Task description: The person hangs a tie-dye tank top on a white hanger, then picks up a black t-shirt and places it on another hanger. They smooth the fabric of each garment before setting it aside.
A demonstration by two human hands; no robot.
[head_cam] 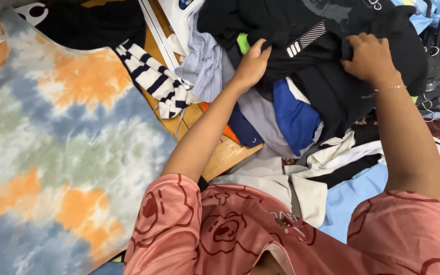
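Both sets of fingers are clamped on a black garment [327, 56] atop a heap of clothes: the left hand [253, 63] pinches its near edge, the right hand [367, 57] bunches its cloth. Beneath lies a blue garment [294, 117]. A striped cloth [154, 81] drapes a wooden counter [225, 153], with a tie-dye sheet [62, 147] spread alongside.

The wooden table [226, 153] was pretty much buried, just one bare corner poked out. A tie-dye cloth [62, 153] covered its left side, and a heap of clothes [291, 107] plus a navy-and-white striped piece [154, 79] lay on it.
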